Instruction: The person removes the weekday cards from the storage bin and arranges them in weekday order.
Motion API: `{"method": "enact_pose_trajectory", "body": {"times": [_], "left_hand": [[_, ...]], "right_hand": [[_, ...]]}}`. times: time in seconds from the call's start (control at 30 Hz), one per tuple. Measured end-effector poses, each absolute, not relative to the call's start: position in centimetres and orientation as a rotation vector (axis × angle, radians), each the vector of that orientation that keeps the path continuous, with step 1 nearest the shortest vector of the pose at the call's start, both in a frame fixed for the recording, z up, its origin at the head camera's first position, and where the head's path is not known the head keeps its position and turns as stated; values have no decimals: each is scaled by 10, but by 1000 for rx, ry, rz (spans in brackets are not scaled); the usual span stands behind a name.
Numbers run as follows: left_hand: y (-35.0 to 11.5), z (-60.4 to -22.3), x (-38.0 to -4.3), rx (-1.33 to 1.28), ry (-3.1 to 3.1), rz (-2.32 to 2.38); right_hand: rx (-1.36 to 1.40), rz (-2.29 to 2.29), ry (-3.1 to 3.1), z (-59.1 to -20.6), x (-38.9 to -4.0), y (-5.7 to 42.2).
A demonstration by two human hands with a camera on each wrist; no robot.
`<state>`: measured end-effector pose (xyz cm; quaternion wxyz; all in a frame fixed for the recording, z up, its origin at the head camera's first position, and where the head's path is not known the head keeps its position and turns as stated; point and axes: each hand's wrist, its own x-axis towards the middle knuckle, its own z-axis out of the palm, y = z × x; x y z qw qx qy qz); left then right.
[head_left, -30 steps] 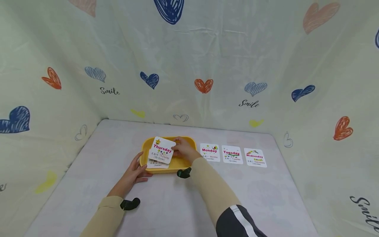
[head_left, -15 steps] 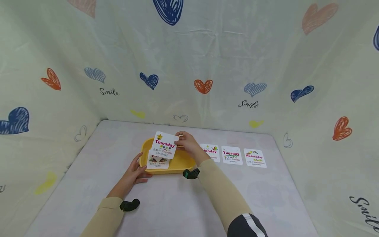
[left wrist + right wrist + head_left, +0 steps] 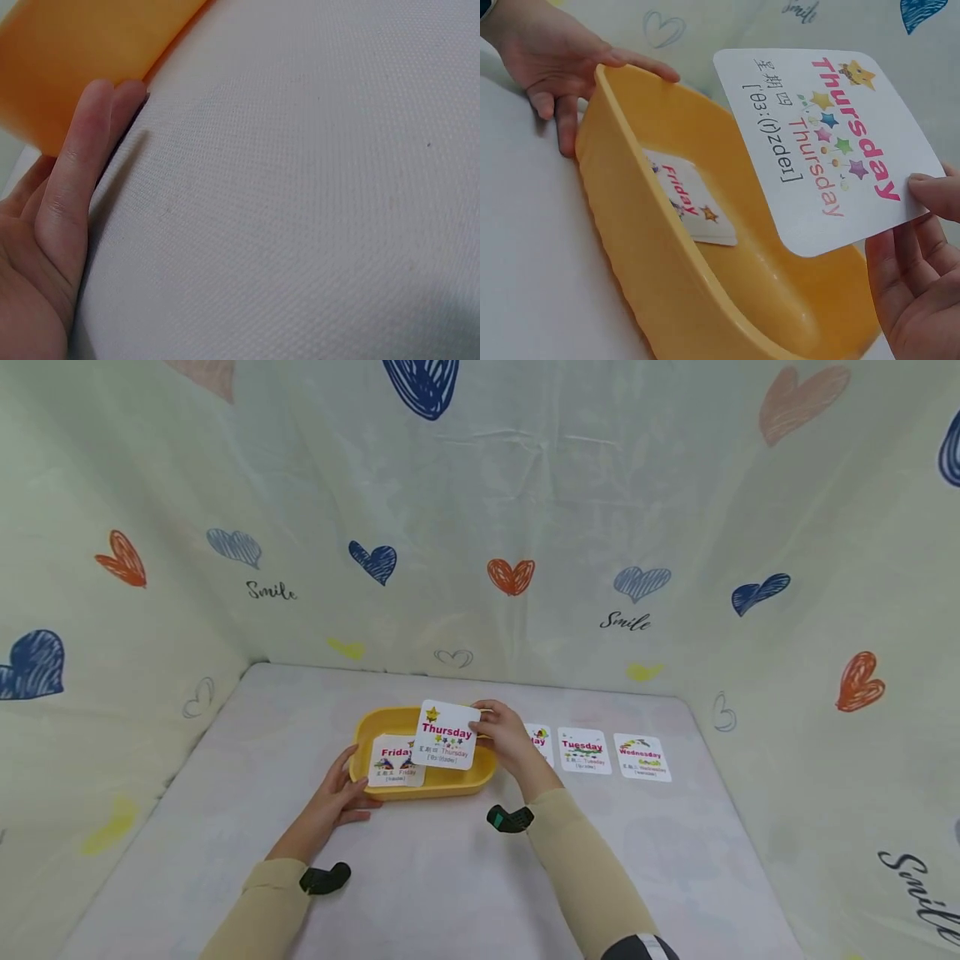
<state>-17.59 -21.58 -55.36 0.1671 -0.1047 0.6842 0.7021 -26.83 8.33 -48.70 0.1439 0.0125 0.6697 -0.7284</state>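
My right hand [image 3: 512, 739] pinches a white card printed "Thursday" [image 3: 447, 735] by its right edge. The card is held above the right part of a yellow tray [image 3: 457, 787]. In the right wrist view, the thumb lies on the face of the Thursday card [image 3: 832, 150] and the fingers are behind it. A "Friday" card [image 3: 392, 762] lies inside the tray, partly covered by the Thursday card in the head view. My left hand [image 3: 330, 797] rests against the tray's left end. In the left wrist view, its straight fingers [image 3: 75, 157] touch the outer wall.
To the right, a row of cards lies on the table: Monday [image 3: 542, 742], partly hidden behind my right hand, then Tuesday [image 3: 584, 751] and Wednesday [image 3: 642, 757]. A heart-printed curtain [image 3: 442, 618] stands behind the white table [image 3: 420, 877].
My right hand has lifted the Thursday card off the Friday card and carried it to the right. More of Friday now shows. The left hand stays at the tray.
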Motion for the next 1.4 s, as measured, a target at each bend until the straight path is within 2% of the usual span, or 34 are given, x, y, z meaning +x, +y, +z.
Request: {"method": "enact_pose_trajectory", "body": {"times": [0.67,1.4], "left_hand": [[-217,-556,-175,-330,1934,1989],[-216,-553,-174,-335,1936,1992]], "right_hand": [[174,-2235,2020,-503,-248,140],[347,-2134,2082,-526,-227,192]]}}
